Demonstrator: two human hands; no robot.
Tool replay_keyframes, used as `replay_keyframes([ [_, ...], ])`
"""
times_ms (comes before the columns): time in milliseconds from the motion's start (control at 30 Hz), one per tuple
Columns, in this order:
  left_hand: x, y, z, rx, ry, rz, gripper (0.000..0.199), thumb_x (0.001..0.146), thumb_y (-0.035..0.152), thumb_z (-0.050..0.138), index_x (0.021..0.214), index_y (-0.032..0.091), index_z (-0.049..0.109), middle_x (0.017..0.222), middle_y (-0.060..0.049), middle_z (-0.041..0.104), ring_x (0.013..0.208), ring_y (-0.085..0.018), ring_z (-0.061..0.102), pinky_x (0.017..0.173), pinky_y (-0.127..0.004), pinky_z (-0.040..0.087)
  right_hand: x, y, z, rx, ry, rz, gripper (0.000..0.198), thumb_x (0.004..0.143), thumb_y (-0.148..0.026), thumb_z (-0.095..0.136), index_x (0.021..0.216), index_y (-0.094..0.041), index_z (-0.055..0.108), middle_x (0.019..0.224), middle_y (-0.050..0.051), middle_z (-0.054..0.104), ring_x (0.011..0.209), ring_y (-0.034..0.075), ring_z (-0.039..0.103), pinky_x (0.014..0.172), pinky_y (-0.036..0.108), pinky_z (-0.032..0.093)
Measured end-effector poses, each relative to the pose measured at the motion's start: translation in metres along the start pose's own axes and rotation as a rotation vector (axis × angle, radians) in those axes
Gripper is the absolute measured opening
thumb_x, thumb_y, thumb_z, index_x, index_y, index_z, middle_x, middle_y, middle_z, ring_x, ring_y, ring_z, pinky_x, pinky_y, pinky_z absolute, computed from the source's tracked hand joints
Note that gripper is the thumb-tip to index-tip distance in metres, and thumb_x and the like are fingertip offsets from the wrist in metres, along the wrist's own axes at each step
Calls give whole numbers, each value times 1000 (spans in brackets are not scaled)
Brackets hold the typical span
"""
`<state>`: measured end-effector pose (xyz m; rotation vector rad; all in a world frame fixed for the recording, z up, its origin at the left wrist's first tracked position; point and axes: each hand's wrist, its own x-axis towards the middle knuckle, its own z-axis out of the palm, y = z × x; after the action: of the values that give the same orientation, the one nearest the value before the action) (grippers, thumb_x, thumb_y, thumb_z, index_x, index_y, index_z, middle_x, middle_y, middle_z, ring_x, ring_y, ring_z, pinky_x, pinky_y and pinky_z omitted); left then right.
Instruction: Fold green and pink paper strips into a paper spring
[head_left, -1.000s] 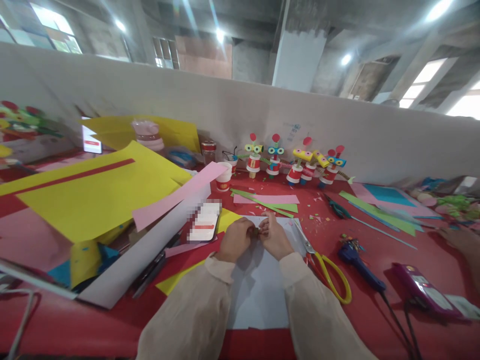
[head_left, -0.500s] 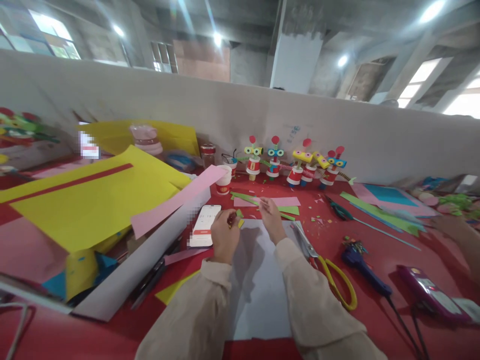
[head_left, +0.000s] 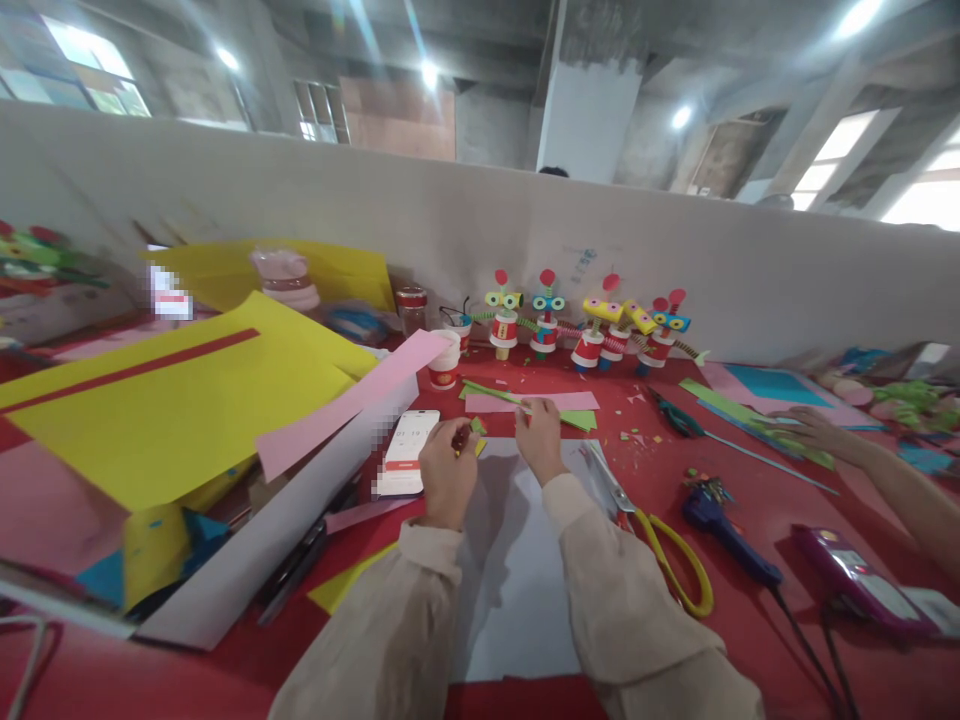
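Left hand (head_left: 447,470) pinches a small green-and-yellow paper scrap (head_left: 475,430), crumpled and tiny. Right hand (head_left: 540,435), just beside it, fingers curled; its grip can't be told.

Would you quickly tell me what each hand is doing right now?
Left hand: closed, pinching a small object too small to identify.
Right hand: fingers pinched at the long green paper strip; grip cannot be confirmed.

Red table (head_left: 750,470): yellow paper (head_left: 172,400), white sheet (head_left: 517,560), phone (head_left: 405,462), scissors (head_left: 660,545), glue gun (head_left: 724,525), 5 paper-cup figures (head_left: 592,325).
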<state>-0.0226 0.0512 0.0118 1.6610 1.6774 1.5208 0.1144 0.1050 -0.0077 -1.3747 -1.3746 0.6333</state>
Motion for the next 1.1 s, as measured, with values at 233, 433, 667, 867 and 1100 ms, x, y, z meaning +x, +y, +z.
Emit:
replay_keyframes([
  [233, 0, 1, -1, 6, -28, 7, 11, 73, 19, 54, 82, 18, 61, 80, -3, 61, 70, -15, 55, 70, -28, 45, -10, -12, -13, -26, 34, 32, 20, 78, -24, 50, 95, -18, 58, 99, 8, 62, 100, 20, 54, 86, 35, 43],
  [433, -4, 2, 4, 84, -198, 119, 17, 72, 7, 51, 81, 17, 62, 82, -4, 62, 76, -16, 57, 71, -28, 45, -47, -18, -24, -134, -126, -77, 28, 71, -13, 50, 96, -22, 60, 98, 4, 63, 95, 19, 57, 83, 35, 46],
  [667, -13, -1, 15, 196, -524, 279, 32, 67, -2, 41, 81, 15, 63, 84, -7, 62, 83, -18, 57, 78, -30, 45, -65, 1, -39, -264, -200, -128, 44, 64, -8, 56, 107, -19, 57, 109, 10, 59, 96, 22, 56, 79, 36, 48],
  [867, -9, -8, 13, 123, -558, 278, 50, 60, -4, 42, 101, 16, 63, 101, -8, 63, 97, -19, 56, 89, -32, 43, -63, 0, -33, -337, -238, -158, 46, 62, -5, 56, 105, -19, 58, 107, 9, 62, 97, 23, 55, 86, 39, 44],
  [1100, -9, -5, 12, 74, -528, 242, 58, 60, -4, 45, 115, 11, 58, 110, -13, 62, 103, -22, 55, 93, -35, 42, -58, -2, -33, -296, -237, -175, 57, 59, -5, 58, 115, -16, 52, 114, 11, 57, 104, 23, 53, 88, 37, 44],
])
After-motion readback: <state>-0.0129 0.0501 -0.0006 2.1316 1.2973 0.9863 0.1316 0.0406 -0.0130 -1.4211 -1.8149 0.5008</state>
